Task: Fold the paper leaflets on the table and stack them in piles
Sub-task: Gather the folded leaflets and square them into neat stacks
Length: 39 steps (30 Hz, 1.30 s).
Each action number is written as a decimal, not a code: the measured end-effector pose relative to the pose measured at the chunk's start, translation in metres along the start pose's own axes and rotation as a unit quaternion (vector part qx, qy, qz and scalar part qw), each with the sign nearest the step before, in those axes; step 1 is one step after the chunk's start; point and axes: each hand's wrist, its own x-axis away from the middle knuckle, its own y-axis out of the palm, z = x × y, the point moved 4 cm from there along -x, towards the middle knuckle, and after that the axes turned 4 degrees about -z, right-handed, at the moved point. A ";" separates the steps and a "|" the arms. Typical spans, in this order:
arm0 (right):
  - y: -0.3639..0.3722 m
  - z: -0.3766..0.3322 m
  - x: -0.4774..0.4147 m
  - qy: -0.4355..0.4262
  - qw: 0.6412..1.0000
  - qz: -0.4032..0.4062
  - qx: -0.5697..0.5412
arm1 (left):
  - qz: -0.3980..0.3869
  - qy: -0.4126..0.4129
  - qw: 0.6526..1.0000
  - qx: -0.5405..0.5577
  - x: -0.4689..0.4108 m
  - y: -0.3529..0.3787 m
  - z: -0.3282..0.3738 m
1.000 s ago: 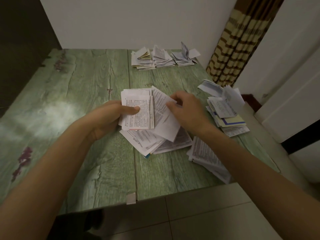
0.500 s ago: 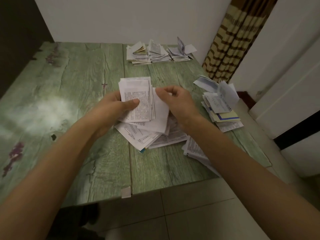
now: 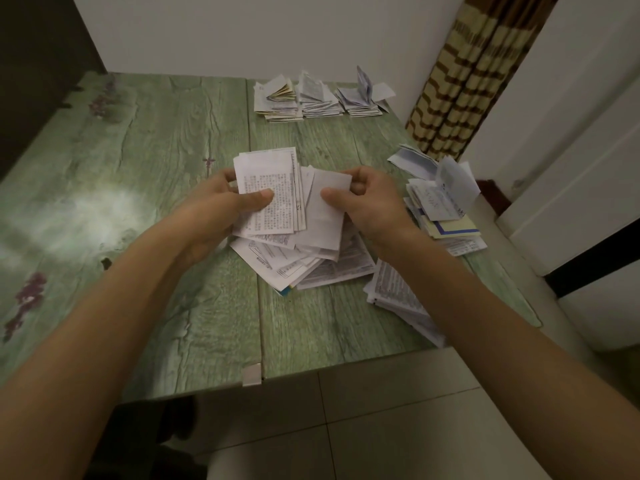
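- Head view: left hand (image 3: 221, 209) grips a bundle of folded leaflets (image 3: 268, 195), thumb on top.
- Just beside it, right hand (image 3: 367, 206) pinches a white leaflet (image 3: 325, 220).
- Beneath them, a loose pile (image 3: 311, 268) lies on the green bench (image 3: 138, 168); folded stacks (image 3: 318, 102) sit at its far edge.

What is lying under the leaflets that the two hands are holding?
A loose heap of printed leaflets on the green table, with a blue corner showing. The heap's middle is hidden by the held leaflets.

White printed leaflets (image 3: 298, 244) heaped mid-table
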 end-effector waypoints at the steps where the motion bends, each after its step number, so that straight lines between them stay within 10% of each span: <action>1: 0.001 -0.001 -0.001 -0.004 1.000 0.005 -0.002 | -0.005 0.005 1.000 -0.008 0.000 0.001 0.001; 12: 0.011 -0.004 -0.001 0.048 0.982 0.022 -0.183 | -0.022 0.051 0.998 -0.029 0.001 0.004 0.007; 19: -0.028 -0.026 -0.002 -0.047 0.964 0.245 -0.092 | 0.011 0.031 0.999 -0.004 0.000 0.000 0.003; 25: 0.008 -0.042 0.006 -0.118 0.990 0.069 0.025 | 0.035 0.036 0.999 -0.009 0.004 0.006 0.009; 39: 0.034 -0.023 0.007 -0.132 0.971 0.200 -0.025 | 0.089 0.074 0.993 0.031 0.007 0.017 0.003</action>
